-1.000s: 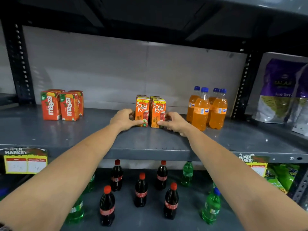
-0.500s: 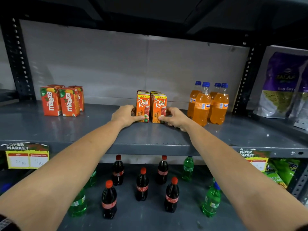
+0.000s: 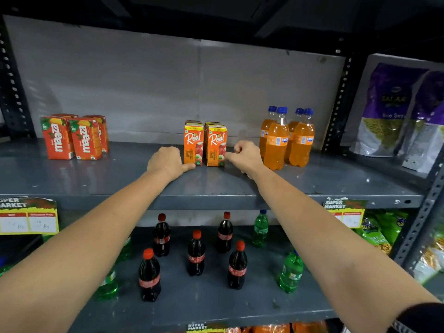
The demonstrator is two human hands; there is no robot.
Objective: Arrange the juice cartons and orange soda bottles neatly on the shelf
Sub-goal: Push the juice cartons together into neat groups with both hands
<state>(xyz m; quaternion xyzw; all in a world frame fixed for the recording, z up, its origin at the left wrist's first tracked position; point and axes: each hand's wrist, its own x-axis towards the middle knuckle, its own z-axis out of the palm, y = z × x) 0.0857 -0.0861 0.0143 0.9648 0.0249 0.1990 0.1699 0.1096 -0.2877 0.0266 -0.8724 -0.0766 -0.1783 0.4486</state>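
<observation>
Several orange Real juice cartons [image 3: 205, 146] stand in a tight block at the middle of the grey shelf [image 3: 216, 188]. My left hand [image 3: 167, 162] rests on the shelf just left of the block. Its fingers are curled and its thumb touches the base of the left front carton. My right hand [image 3: 245, 156] is just right of the block, loosely curled, with a fingertip at the right front carton's side. Neither hand grips a carton. Several orange soda bottles [image 3: 287, 138] with blue caps stand grouped right of my right hand. Several red Maaza cartons [image 3: 73, 138] stand at the far left.
A black upright post [image 3: 336, 104] ends the shelf on the right, with purple snack bags [image 3: 396, 109] beyond it. On the shelf below stand several cola bottles [image 3: 195, 253] and green bottles [image 3: 290, 272]. Price tags [image 3: 28, 216] hang on the shelf's front edge.
Both hands have slid back off the Real cartons' sides and now sit lower beside them, fingers curled. The cartons stay where they were.
</observation>
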